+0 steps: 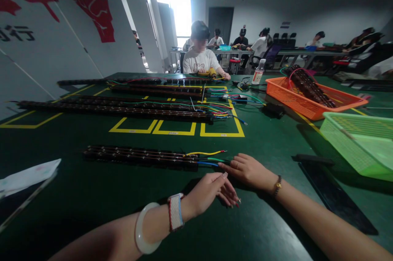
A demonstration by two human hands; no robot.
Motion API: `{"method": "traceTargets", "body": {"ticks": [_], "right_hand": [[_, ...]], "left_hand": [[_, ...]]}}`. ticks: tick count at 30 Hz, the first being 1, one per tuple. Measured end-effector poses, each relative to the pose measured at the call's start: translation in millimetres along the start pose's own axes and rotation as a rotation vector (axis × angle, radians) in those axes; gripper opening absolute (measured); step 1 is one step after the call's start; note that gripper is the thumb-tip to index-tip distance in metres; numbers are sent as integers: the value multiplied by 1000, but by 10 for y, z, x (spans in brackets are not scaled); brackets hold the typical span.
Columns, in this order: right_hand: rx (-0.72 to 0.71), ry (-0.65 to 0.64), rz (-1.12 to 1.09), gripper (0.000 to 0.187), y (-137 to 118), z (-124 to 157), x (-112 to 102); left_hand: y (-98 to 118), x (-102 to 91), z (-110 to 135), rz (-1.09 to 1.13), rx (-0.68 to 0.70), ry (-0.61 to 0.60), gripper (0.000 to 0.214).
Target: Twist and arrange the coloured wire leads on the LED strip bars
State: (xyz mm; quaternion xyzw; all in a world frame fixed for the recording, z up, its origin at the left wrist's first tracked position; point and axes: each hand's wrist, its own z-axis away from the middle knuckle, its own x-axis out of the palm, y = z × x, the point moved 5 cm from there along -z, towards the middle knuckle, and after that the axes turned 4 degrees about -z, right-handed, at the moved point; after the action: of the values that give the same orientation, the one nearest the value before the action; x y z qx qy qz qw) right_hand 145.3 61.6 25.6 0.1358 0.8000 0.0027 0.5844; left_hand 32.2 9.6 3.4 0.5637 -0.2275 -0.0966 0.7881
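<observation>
A long dark strip assembly [141,156] with bright metallic lines lies on the green table in front of me. From its right end come a yellow wire [211,153], a green wire [216,159] and a blue wire [207,163]. My right hand [247,169] rests palm down at the wire ends, its fingertips closed at the tip of the blue wire; the thumb is hidden. Closer to me, my left hand [211,191] hovers beside it, thumb apart from loosely bent fingers, with nothing clearly visible in it.
Several similar strips [132,109] with coloured wires lie farther back among yellow tape outlines. At right stand an orange basket [307,105] holding strips and a green basket [353,142]. A dark flat object [334,195] lies near my right forearm. A person [199,54] sits opposite.
</observation>
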Motion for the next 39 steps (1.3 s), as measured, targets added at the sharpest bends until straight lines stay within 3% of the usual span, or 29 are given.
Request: {"method": "traceTargets", "body": {"ticks": [22, 25, 27, 32, 36, 39], "right_hand": [[81, -107, -81, 38, 41, -55, 67], [135, -47, -191, 36, 69, -48, 42], [263, 75, -346, 33, 170, -9, 0], [803, 388, -690, 32, 639, 245, 13], [1098, 455, -841, 41, 885, 402, 159], [1153, 425, -922, 44, 919, 405, 244]], "left_hand": [[17, -3, -7, 58, -20, -8, 48], [-1, -9, -15, 75, -31, 3, 48], [-10, -12, -20, 83, -38, 6, 48], [-5, -15, -15, 105, -58, 3, 49], [7, -8, -8, 97, -61, -1, 48], [-1, 13, -15, 71, -67, -15, 47]]}}
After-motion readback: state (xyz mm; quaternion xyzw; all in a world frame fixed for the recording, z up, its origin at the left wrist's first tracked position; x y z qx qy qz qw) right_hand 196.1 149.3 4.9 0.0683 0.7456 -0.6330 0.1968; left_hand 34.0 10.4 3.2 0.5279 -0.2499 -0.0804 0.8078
